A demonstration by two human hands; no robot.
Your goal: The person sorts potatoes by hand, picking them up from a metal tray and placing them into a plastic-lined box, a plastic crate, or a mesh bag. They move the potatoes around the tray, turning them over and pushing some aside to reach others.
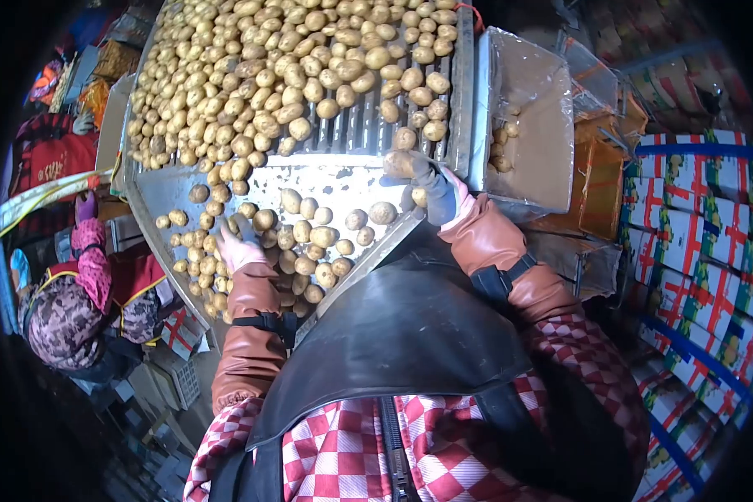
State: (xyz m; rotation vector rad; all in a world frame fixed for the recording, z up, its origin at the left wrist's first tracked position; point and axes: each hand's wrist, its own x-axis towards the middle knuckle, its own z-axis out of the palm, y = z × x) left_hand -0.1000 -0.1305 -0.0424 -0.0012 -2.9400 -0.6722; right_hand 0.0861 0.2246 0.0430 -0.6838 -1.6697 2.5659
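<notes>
Potato (pixel 399 163), oval, tan & dusty-skinned, is sitting in the fingertips of the right hand (pixel 431 191). That hand is closing round the potato at the far-right edge of the counter (pixel 343 180), just where the rollers begin.

Nearest the cam, a black apron (pixel 393 335), smooth & slightly glossy, is covering a red-white checked shirt (pixel 335 452). Brown leather-look sleeve guards (pixel 247 360) w/ black straps are wrapping both forearms.

Left hand (pixel 238 249), in a pale pink glove, is lying low among loose potatoes (pixel 309 238) on the counter, fingers touching a few. Can't tell whether it's gripping any. Right hand is wearing a dark grey-blue glove, cuff tucking into the sleeve guard. Counter is showing as bare sheet metal, shiny & scuffed, w/ a raised rim.

Beyond it, rollers (pixel 356 125), parallel metal bars w/ gaps btw them, are carrying a dense potato heap (pixel 259 75) of small rounded tubers, mostly yellow-brown. Right of the rollers, a cardboard box (pixel 527 159) w/ clear plastic liner is standing just beside the frame, a few potatoes lying inside.

Farther right, stacked printed cartons (pixel 694 226) in red, blue & green are rising like a wall. At left, a co-worker (pixel 63 322) in patterned headscarf & red vest is standing at the counter's other side.
</notes>
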